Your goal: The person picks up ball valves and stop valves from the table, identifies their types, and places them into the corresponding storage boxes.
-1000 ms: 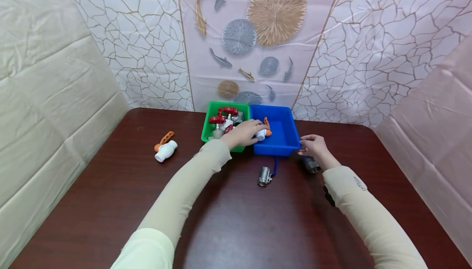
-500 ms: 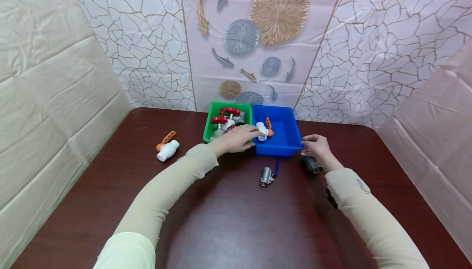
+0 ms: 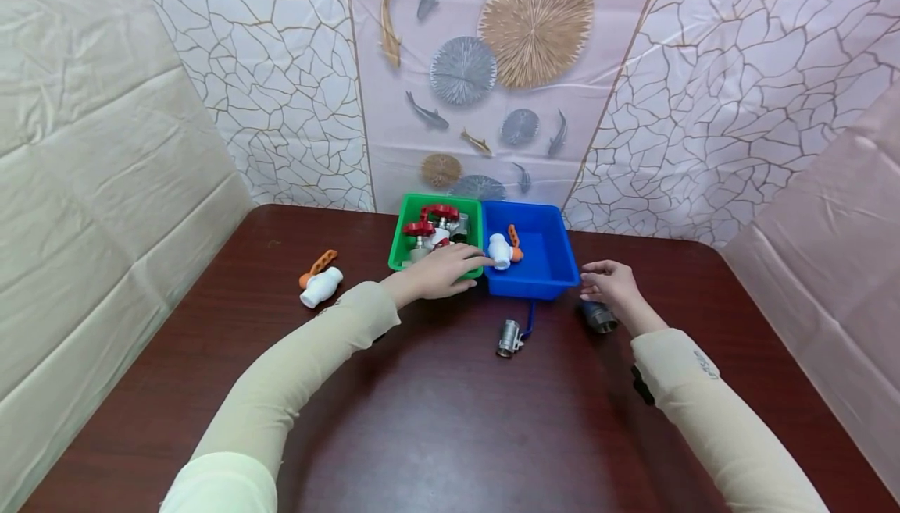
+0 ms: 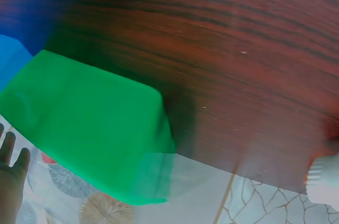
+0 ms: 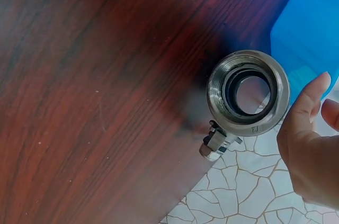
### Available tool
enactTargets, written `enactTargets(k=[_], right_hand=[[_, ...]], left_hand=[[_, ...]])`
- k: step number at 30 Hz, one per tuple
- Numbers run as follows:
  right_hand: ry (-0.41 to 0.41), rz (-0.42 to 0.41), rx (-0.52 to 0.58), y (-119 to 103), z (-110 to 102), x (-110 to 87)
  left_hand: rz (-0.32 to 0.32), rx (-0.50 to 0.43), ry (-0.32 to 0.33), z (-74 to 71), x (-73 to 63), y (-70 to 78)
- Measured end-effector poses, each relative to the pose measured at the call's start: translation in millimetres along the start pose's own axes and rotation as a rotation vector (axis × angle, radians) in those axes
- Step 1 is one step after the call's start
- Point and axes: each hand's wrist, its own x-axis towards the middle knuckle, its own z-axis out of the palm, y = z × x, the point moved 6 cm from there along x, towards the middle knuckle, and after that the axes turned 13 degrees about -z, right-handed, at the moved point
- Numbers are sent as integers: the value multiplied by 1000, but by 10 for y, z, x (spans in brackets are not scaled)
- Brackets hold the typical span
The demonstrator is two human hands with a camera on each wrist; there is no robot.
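Observation:
My left hand point(image 3: 443, 269) is held with fingers extended over the front of the green bin point(image 3: 398, 251), holding nothing. Inside the blue bin point(image 3: 544, 290), near its left side, lies a white ball valve point(image 3: 501, 252) with an orange handle. My right hand point(image 3: 613, 288) is at the blue bin's front right corner, its thumb point(image 5: 312, 97) near the rim, fingers loosely bent. Whether it still touches the rim is hard to tell. Below that hand a metal ball valve point(image 5: 249, 94) lies on the table, its threaded opening facing the right wrist camera.
Red-handled valves point(image 3: 419, 229) and other fittings fill the green bin. A smaller metal valve point(image 3: 509, 339) with a blue lever lies in front of the blue bin. Another white valve point(image 3: 322, 287) with an orange handle is on the left of the table point(image 3: 436, 435). A patterned cloth hangs behind.
My left hand has let go of the white ball valve in the blue bin and drawn back left. My right hand has shifted slightly right from the bin's corner.

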Motion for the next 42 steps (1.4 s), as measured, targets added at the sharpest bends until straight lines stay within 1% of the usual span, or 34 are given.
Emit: enactTargets(k=[3, 6, 7, 8, 11, 14, 18, 22, 24, 27, 32, 36, 39, 42], right_hand=[[-12, -16, 20, 16, -23, -19], [-11, -5, -26, 2, -31, -52], [-6, 24, -80, -52, -13, -100], [-6, 35, -91, -65, -9, -116], [-9, 53, -74, -104, 10, -161], [0, 42, -45, -126, 28, -204], [25, -43, -71, -164, 73, -257], [36, -167, -136, -238, 192, -312], [28, -214, -176, -268, 273, -341], [-1, -265, -237, -307, 389, -381], [-89, -335, -340, -330, 605, -432], [-185, -367, -487, -283, 789, -491], [-223, -389, -611, -263, 905, -543], [-237, -386, -687, -251, 976, -576]], left_hand=[[11, -11, 4, 13, -30, -16], [19, -11, -1, 43, -63, -33], [23, -9, -7, 59, -73, -40], [28, -12, -13, 77, -83, -45], [46, -34, -24, 126, -105, -64], [89, -38, -11, 164, -111, -67], [167, -6, 9, 197, -102, -57], [211, 27, 6, 226, -90, -69], [212, 35, 6, 240, -86, -80], [204, 38, 16, 270, -70, -94], [166, 39, 26, 309, -87, -118], [134, 54, 18, 332, -107, -133], [124, 61, 18, 344, -108, -137], [126, 67, 34, 342, -87, -127]])
